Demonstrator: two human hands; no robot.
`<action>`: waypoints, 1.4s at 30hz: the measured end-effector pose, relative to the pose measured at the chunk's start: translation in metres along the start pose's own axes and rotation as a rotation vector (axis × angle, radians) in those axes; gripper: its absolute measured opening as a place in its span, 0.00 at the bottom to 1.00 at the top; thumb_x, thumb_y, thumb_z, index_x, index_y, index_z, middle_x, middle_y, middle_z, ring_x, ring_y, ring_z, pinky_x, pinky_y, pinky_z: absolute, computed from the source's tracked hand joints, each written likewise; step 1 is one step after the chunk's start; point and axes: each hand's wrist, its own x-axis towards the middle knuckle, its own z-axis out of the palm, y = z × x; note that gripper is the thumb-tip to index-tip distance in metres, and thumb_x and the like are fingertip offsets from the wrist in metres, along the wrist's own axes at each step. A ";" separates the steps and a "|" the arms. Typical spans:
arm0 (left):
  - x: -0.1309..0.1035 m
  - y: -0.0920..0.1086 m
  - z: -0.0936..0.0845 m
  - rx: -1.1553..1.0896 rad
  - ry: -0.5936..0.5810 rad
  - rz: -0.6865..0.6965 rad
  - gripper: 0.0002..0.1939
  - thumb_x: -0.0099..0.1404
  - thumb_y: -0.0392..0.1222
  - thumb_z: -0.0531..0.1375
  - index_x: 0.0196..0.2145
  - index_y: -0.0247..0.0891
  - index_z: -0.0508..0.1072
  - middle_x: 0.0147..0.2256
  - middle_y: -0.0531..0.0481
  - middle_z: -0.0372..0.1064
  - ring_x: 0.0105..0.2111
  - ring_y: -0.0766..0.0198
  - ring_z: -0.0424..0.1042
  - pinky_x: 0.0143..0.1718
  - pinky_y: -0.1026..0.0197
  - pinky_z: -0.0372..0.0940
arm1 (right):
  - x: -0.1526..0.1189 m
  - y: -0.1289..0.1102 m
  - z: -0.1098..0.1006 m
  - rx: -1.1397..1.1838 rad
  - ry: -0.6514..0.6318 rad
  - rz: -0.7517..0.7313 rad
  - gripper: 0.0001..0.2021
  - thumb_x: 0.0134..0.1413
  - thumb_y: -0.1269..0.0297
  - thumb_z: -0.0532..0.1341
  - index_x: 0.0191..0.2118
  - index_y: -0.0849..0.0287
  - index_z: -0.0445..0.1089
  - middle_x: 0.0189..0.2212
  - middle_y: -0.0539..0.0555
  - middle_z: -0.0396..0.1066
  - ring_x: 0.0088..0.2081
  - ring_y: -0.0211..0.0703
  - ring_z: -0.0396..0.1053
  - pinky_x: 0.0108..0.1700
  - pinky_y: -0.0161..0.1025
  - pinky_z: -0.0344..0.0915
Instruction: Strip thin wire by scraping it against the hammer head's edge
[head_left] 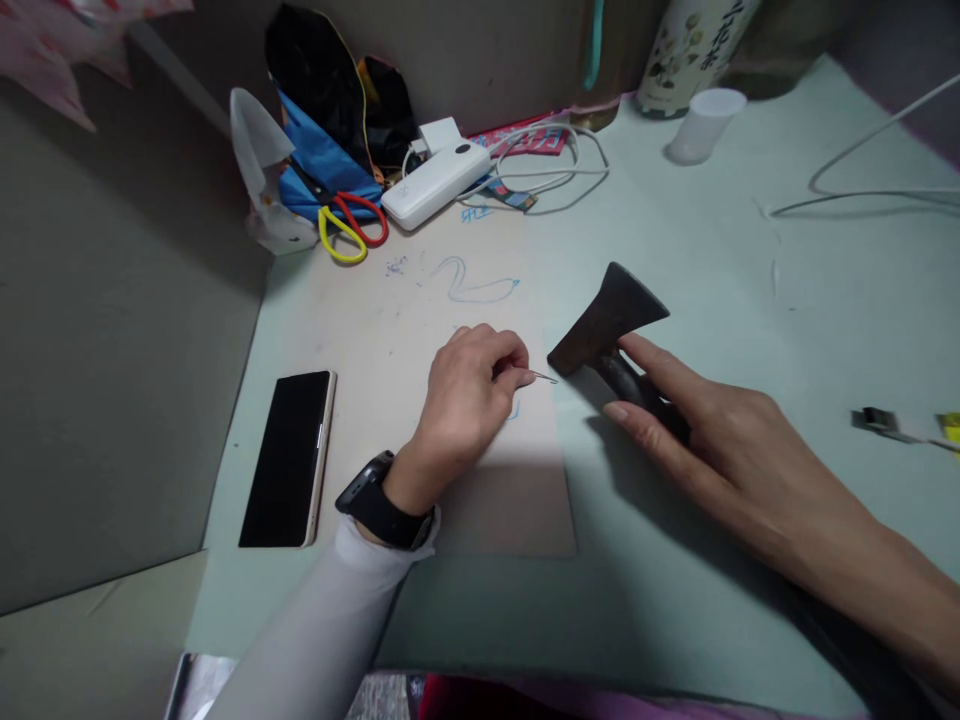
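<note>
My left hand, a black watch on its wrist, is closed over a sheet of brown paper. Thumb and forefinger pinch a thin metal pin, which sticks out to the right; most of it is hidden in the fingers. To the right, a small hatchet with a dark metal head is in my right hand. Its flared edge points up and away, and the narrow butt end is close to the pin's tip but apart from it. The hand's fingers wrap the dark handle just below the head.
A phone lies left of the paper. Scissors, a white power bank, cables and a blue-black bag sit at the back left. A plastic cup and a bottle stand at the back right; a cable plug lies right.
</note>
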 end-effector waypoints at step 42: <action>0.000 -0.011 0.002 -0.355 0.058 -0.119 0.12 0.57 0.23 0.59 0.32 0.39 0.72 0.29 0.54 0.69 0.34 0.64 0.67 0.38 0.60 0.61 | -0.001 -0.001 0.000 0.121 -0.001 0.008 0.31 0.66 0.51 0.50 0.64 0.70 0.62 0.36 0.62 0.78 0.36 0.54 0.77 0.31 0.45 0.73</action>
